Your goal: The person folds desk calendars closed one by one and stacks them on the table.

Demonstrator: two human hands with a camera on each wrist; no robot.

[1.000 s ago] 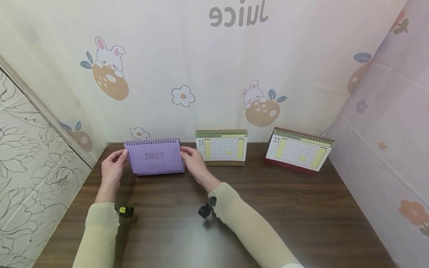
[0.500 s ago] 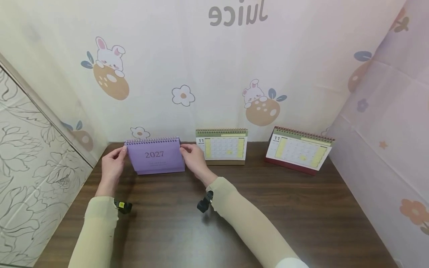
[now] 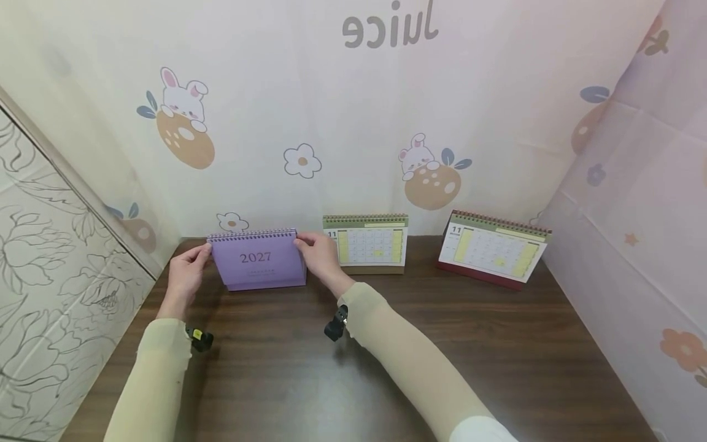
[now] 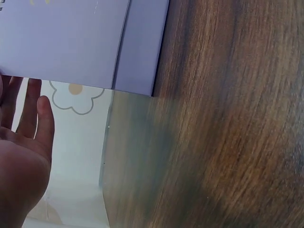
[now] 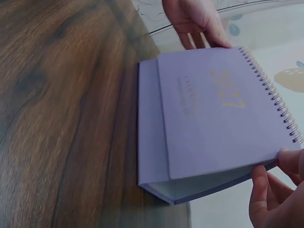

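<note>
A purple desk calendar [image 3: 257, 267] marked 2027 stands upright, spiral binding along its top, at the back left of the table. My left hand [image 3: 185, 275] pinches its left edge near the upper corner, thumb in front. On the opposite side, my right hand [image 3: 322, 253] pinches the right edge just below the binding. The right wrist view shows the cover [image 5: 204, 114] sloping over the stand's base, with the thumb and fingers [image 5: 260, 187] at the side edge. In the left wrist view, the left hand's fingers [image 4: 45, 116] reach behind the calendar.
Right of the purple calendar stands a green-topped calendar [image 3: 370, 245] with a tan base, partly behind my right hand. Farther right, a similar calendar [image 3: 491, 248] with a dark red base stands angled. A printed curtain [image 3: 353, 110] hangs behind the wooden table [image 3: 442, 344].
My right hand has moved slightly up the calendar's edge toward the binding. The purple cover has tilted a little, its printing now clearer. The other calendars have stayed put.
</note>
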